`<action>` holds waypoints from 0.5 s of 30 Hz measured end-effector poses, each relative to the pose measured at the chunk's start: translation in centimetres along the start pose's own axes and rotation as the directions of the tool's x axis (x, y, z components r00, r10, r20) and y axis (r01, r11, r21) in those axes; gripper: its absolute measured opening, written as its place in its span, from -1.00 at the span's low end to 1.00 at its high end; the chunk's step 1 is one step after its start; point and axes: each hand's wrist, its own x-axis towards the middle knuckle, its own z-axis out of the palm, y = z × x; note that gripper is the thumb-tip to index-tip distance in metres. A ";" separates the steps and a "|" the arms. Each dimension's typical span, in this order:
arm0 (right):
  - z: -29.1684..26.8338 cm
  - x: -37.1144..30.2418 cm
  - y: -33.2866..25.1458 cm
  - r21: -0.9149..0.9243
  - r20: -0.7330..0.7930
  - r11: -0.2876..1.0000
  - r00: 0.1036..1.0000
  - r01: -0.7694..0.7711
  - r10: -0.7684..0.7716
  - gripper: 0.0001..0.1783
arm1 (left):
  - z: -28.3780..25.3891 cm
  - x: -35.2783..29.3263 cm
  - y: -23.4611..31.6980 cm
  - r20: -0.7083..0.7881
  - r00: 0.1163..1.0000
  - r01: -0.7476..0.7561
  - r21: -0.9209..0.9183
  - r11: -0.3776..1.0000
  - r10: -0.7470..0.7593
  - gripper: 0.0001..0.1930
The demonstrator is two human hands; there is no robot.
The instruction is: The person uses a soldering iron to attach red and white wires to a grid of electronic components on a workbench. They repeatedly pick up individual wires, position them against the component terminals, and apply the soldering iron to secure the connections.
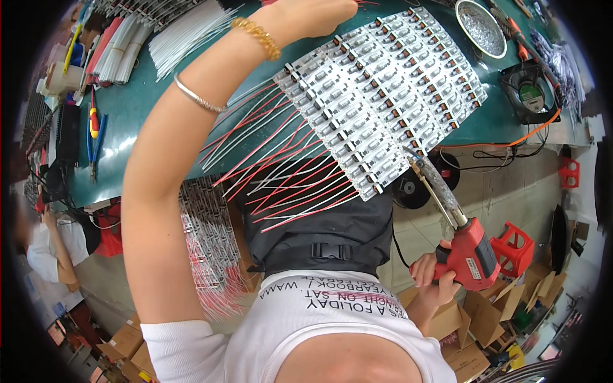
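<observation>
A large panel of white circuit boards (383, 89) lies over the table's near edge, with rows of small components. Red and white wires (281, 159) fan out from its left side. My right hand (437, 274) grips a red soldering gun (471, 255), its long metal barrel angled up and left. The gun's tip is at the panel's lower right edge; whether it touches is unclear. My left arm stretches across to the far side, where my left hand (313, 18) is curled closed beside some red wires. The frame's top edge cuts it off, hiding what its fingers hold.
On the green table (128, 150) lie bundles of white wires (188, 38), a screwdriver (94, 121) and blue-handled pliers (96, 153). A metal bowl (481, 29) and a black fan (530, 89) stand at the right. A red stool (512, 249) and cardboard boxes (485, 313) are on the floor.
</observation>
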 end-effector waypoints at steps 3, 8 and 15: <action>-0.2 -0.2 -0.1 0.053 -0.004 0.998 1.000 -0.025 0.025 -0.26 | -2.0 0.0 0.3 -0.028 0.997 0.070 -0.041 0.997 -0.071 -0.90; -1.0 -0.6 0.0 0.024 0.003 1.000 1.000 -0.013 0.013 -0.30 | -5.9 -1.9 1.9 -0.254 0.942 0.131 -0.324 0.937 -0.220 -0.95; -0.9 -2.1 -1.4 -0.073 0.003 0.995 0.997 -0.072 0.072 -0.16 | -12.4 -11.8 12.7 -0.036 0.942 0.200 -0.739 0.644 -0.335 -0.86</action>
